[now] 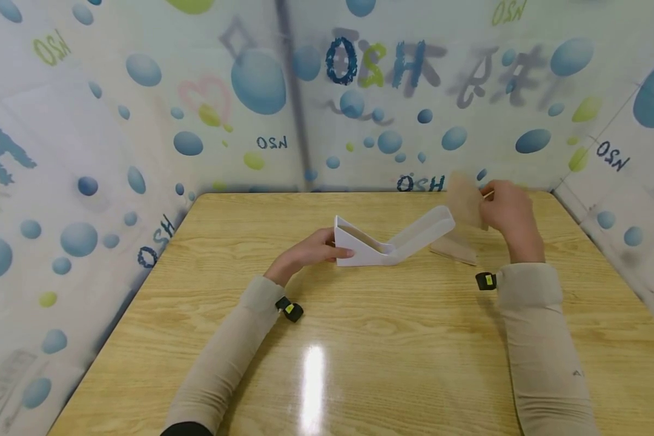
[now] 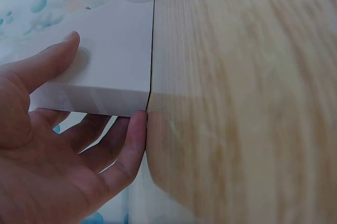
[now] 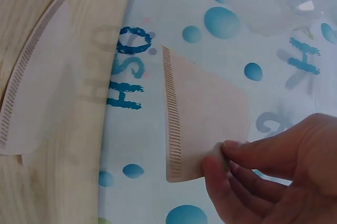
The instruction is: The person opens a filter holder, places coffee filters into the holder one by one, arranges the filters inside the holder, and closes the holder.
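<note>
Mid-frame in the head view, our left hand point(image 1: 310, 248) is gripping a white box point(image 1: 364, 254) by its left end; right of centre, our right hand point(image 1: 508, 211) is pinching a tan paper filter point(image 1: 465, 198), which is extending up-left from our fingertips, a second filter point(image 1: 455, 249) lying below.

Filter paper point(image 1: 455, 248) right of box point(image 1: 364, 254)

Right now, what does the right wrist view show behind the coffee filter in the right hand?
Behind the coffee filter, the bubble-printed backdrop shows around its edges; the part it covers cannot be seen.
</note>
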Demonstrator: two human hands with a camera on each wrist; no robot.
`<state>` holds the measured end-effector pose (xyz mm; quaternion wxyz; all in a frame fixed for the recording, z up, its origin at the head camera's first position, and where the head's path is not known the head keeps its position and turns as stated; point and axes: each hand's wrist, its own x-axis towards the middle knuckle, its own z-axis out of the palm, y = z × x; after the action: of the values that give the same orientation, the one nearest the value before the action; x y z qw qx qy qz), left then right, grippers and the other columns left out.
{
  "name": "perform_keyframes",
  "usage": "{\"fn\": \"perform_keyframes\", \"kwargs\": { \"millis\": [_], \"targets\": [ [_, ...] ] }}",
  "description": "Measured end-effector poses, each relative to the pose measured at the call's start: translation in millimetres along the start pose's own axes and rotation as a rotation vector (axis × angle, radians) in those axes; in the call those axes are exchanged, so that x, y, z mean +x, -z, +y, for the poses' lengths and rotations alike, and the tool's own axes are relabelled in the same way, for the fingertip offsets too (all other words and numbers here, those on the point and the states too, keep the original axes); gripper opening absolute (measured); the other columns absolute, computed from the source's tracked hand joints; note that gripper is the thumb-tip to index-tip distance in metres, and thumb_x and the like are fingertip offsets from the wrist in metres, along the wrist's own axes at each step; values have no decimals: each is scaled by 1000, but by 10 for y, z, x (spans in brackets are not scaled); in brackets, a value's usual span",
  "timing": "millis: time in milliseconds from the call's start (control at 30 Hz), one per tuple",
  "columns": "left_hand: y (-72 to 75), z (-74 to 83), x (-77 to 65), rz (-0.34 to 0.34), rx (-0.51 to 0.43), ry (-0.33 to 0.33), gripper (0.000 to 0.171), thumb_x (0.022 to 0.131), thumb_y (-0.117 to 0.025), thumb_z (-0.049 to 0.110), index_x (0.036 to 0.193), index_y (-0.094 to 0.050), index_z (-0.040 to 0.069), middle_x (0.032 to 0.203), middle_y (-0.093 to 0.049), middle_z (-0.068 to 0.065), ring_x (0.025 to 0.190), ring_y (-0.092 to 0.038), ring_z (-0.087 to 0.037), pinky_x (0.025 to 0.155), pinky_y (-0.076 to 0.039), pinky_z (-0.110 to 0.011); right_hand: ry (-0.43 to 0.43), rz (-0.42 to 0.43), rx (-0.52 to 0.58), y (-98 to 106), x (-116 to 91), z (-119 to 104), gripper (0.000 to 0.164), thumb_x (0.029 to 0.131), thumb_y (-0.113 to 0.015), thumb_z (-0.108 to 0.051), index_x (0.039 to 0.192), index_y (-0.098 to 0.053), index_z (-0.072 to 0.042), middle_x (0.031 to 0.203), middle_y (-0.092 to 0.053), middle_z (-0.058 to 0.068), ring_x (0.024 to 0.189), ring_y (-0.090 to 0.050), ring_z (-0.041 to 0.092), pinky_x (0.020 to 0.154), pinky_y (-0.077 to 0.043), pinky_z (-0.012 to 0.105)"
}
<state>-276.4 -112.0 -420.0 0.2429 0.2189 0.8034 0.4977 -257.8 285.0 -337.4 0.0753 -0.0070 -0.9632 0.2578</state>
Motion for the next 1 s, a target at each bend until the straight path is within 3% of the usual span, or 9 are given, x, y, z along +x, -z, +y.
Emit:
{"fn": "perform_keyframes", "kwargs": {
  "millis": [400, 767, 1000],
  "targets": [
    [4, -5, -19, 2, 11, -5, 43, 100, -68, 21, 140, -57, 9, 132, -68, -14, 109, -65, -21, 82, -52, -31, 77, 155, 22, 77, -107, -171, 33, 100, -52, -11, 118, -68, 11, 110, -69, 34, 96, -61, 48, 83, -47, 59],
    [5, -4, -22, -4, 12, -14, 45, 100, -67, 21, 141, -56, 8, 134, -67, -15, 113, -67, -23, 87, -55, -33, 122, 229, 50, 165, -186, -304, 31, 98, -51, -8, 117, -70, 8, 108, -72, 31, 96, -65, 46, 79, -49, 55],
    [2, -6, -19, -1, 13, -4, 46, 100, -68, 21, 142, -55, 9, 134, -67, -14, 113, -66, -22, 87, -55, -32, 129, 220, 59, 192, -233, -378, 31, 101, -51, -9, 120, -68, 7, 111, -71, 31, 97, -65, 45, 82, -49, 56]
  ]
}}
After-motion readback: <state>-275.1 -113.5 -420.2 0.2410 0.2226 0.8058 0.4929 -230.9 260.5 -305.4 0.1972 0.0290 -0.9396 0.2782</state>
